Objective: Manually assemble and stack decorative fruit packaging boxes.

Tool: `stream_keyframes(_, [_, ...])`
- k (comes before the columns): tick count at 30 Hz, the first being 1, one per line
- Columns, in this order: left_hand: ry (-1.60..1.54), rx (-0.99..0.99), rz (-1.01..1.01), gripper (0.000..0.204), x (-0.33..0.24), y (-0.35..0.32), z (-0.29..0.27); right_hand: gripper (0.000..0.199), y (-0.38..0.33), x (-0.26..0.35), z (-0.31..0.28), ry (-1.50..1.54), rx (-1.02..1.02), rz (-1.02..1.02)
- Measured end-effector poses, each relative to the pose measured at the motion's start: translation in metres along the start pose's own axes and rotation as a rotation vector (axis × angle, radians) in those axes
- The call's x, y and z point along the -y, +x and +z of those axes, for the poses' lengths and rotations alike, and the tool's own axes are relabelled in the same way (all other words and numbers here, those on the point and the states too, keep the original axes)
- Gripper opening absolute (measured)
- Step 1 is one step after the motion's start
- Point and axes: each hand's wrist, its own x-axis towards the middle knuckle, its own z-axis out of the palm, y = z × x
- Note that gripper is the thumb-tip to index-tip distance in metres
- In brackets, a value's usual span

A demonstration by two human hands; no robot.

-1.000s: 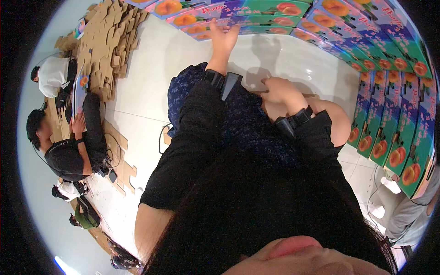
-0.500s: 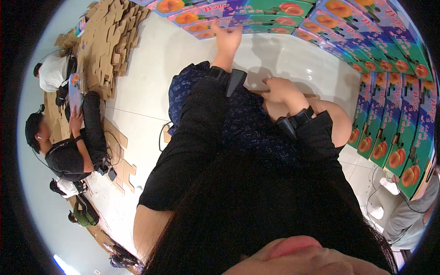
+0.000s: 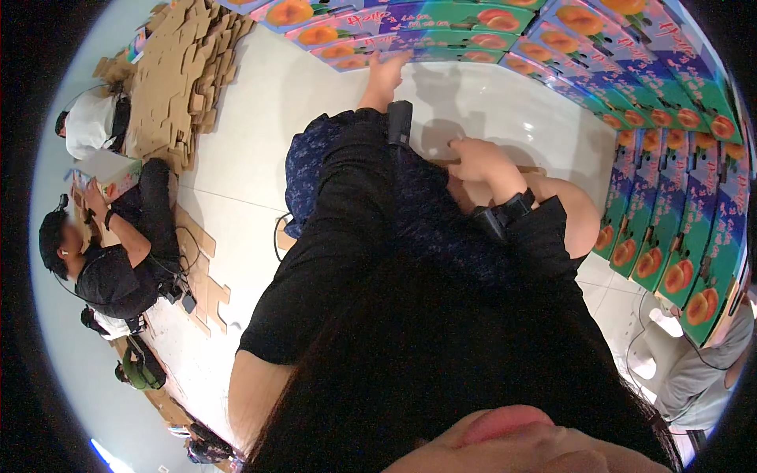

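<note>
My left hand (image 3: 385, 77) is stretched out to the far side. Its fingers are apart at the lowest fruit-printed carton (image 3: 430, 57) of the far stack; whether they touch it I cannot tell. Nothing shows in its grip. My right hand (image 3: 482, 160) hovers by my bent leg with fingers loosely extended, holding nothing visible. Purple, blue and green cartons with peach pictures form the far stack and the stacked row (image 3: 670, 236) on the right. A dark strap device (image 3: 505, 214) sits on my right wrist and another (image 3: 400, 122) on my left.
Flat brown cardboard (image 3: 177, 87) is piled at the far left. A seated person (image 3: 118, 260) there handles a carton (image 3: 114, 175). Other people sit along the left wall. At the lower right is a person in grey (image 3: 706, 378), near a cable. Pale tiles (image 3: 260, 134) cover the floor.
My left hand has drawn slightly back toward me and left. My right hand has hardly moved. The person at left has raised the carton, which now shows a boxy shape.
</note>
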Motion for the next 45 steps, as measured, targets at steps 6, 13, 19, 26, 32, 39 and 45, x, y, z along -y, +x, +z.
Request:
stream_keyframes(6, [-0.139,-0.086,-0.124,0.052,0.009,0.018,-0.020,0.048,-0.003,0.014,-0.004,-0.003,-0.051,-0.064])
stream_keyframes(13, [-0.284,-0.114,-0.187,0.021,-0.002,0.015,-0.001,0.047,0.001,0.001,0.004,0.027,-0.062,-0.061])
stream_keyframes(19, [-0.231,0.078,-0.073,0.018,0.016,0.017,-0.017,0.042,0.000,0.004,0.004,0.041,-0.123,-0.085])
stream_keyframes(26, [0.037,-0.070,-0.311,0.073,0.012,0.022,-0.011,0.035,0.003,0.005,0.004,0.034,-0.107,-0.092])
stream_keyframes(32, [0.068,-0.164,-0.118,0.053,-0.001,0.002,-0.004,0.035,0.003,0.006,0.003,0.045,-0.116,-0.107])
stream_keyframes(39, [-0.166,-0.073,-0.012,0.074,-0.006,-0.001,-0.007,0.034,0.006,0.007,0.004,0.033,-0.124,-0.131])
stream_keyframes(45, [-0.191,-0.087,-0.082,0.061,-0.020,-0.013,0.007,0.033,0.004,0.006,0.004,0.030,-0.133,-0.124])
